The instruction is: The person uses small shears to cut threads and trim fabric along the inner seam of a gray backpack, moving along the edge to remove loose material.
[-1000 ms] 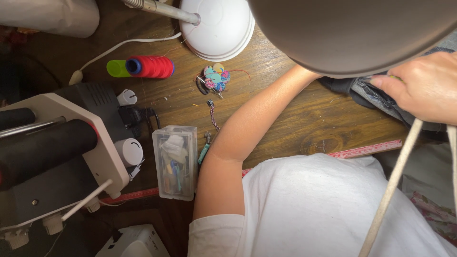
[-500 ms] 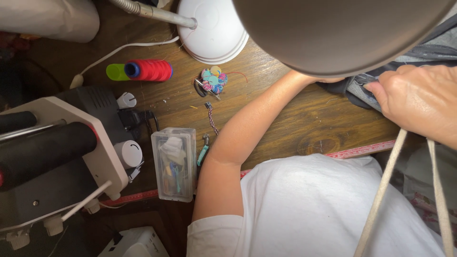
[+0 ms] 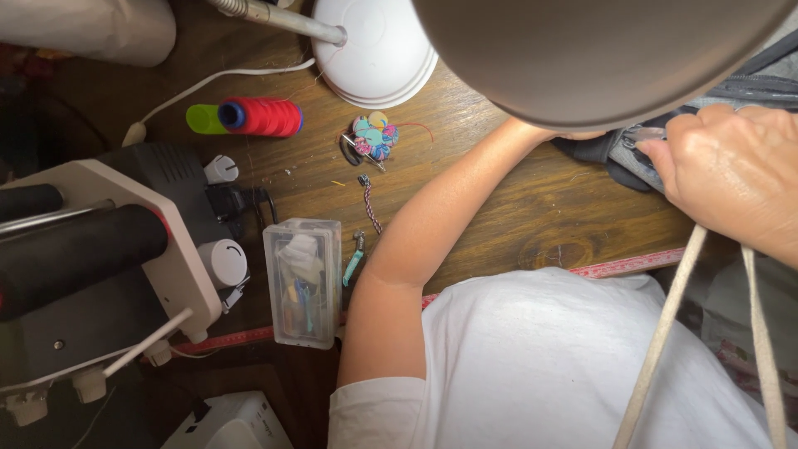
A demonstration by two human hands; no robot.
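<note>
Grey fabric with a dark zipper edge [image 3: 636,158] is lying at the far right of the brown wooden table [image 3: 532,208], just under the rim of the big grey lamp shade [image 3: 598,50]. The person's right hand [image 3: 731,179] is closing its grip on that cloth, fingers curled tight and pinching the zipper edge. Two pale cotton straps [image 3: 665,333] are hanging down from beneath that hand, across the person's white shirt [image 3: 540,366]. The left forearm is reaching across the table, and the left hand [image 3: 573,133] is sitting almost wholly hidden beneath the lamp shade beside the same fabric; how far its grip is open I cannot tell. Near the elbow a clear plastic box of small sewing bits [image 3: 303,278] is standing on the table, with a red measuring tape [image 3: 623,266] running under the arm. Farther off, a red thread spool on a green cone [image 3: 249,116] is lying on its side, well apart from a small multicoloured pincushion [image 3: 374,135]. At the left, a white and black sewing machine [image 3: 100,249] is standing.
</note>
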